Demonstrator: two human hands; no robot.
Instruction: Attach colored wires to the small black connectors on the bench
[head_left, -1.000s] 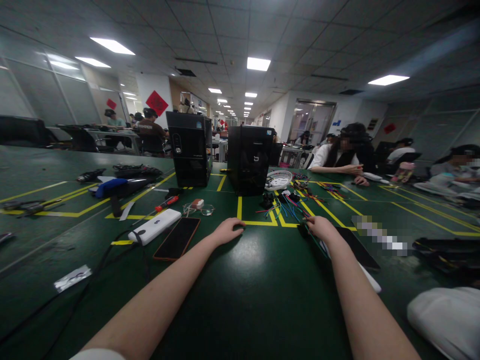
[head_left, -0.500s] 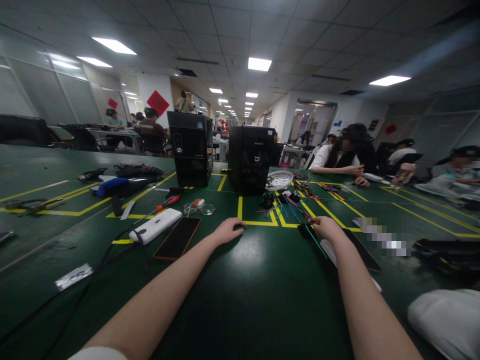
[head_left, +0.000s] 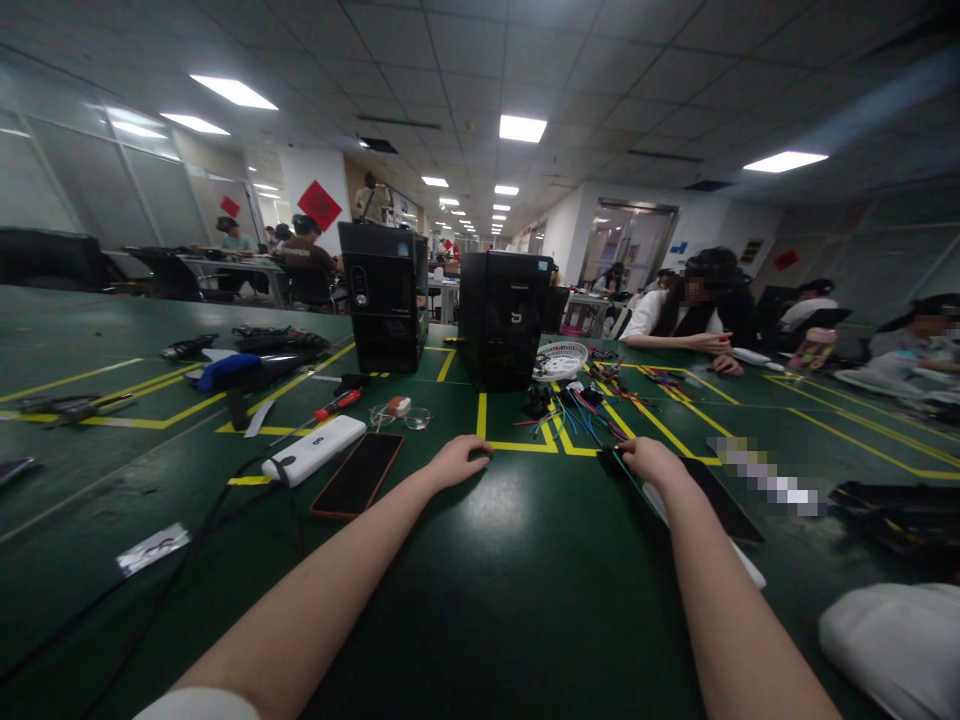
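My left hand (head_left: pixel 459 461) rests on the green table, thumb and fingers apart with nothing between them. A dark-screened phone (head_left: pixel 358 476) in an orange-edged case lies to its left. My right hand (head_left: pixel 651 462) has its fingertips together at a small black piece with green wires (head_left: pixel 616 462); the fingers partly hide the grip. Beneath and beside that forearm lie a flat black panel (head_left: pixel 724 505) and a white object (head_left: pixel 748 566), mostly covered. Beyond the hand is a tangle of coloured wires with black connectors (head_left: pixel 577 405).
Two black computer towers (head_left: pixel 382 300) (head_left: pixel 504 320) stand ahead. A white basket (head_left: pixel 561 360) sits beside the right one. Leftward lie a white power strip (head_left: pixel 315 447), glasses (head_left: pixel 414 418) and a red screwdriver (head_left: pixel 337 403). A co-worker's hands (head_left: pixel 718 350) rest across the table.
The view has shifted very slightly. My right fingers have tilted the black piece, and its green wires sit closer under my hand. My left hand stays in place.
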